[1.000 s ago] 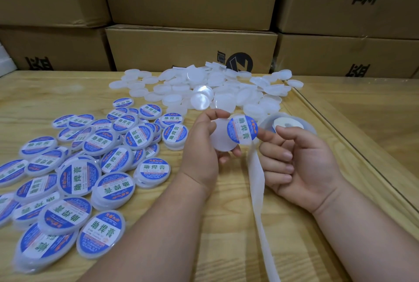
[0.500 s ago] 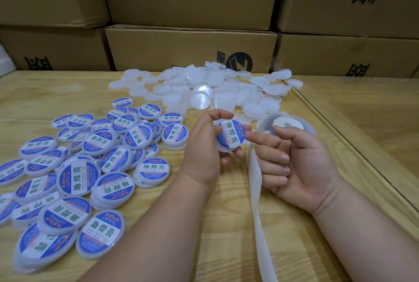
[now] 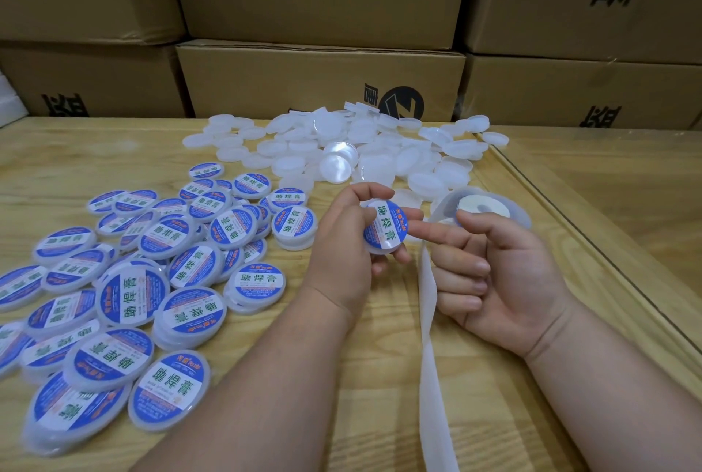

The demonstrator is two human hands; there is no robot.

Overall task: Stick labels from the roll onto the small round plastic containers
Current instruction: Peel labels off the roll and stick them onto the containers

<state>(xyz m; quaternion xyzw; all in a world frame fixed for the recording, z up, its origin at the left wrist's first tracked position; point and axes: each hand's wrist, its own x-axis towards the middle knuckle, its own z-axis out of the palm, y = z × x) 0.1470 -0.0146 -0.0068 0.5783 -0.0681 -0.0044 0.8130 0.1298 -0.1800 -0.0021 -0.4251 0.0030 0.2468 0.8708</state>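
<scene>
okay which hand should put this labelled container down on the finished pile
Left. The left hand already grips the labelled container, and the labelled pile lies on its side; the right hand is beside the label roll.

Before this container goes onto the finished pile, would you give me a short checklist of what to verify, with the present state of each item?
1. Label sits on the container's face: ok, blue and white print covers it.
2. Label centred, edges flat: cannot tell; the lower rim looks uncovered, and fingers hide part.
3. Left hand holds the container securely: ok, fingers curl round its rim.
4. Right hand presses the label: ok, its index fingertip touches the label's edge.
5. Label roll within reach: ok, behind the right hand.
6. Backing strip clear of the work: ok, it trails toward the person.
</scene>
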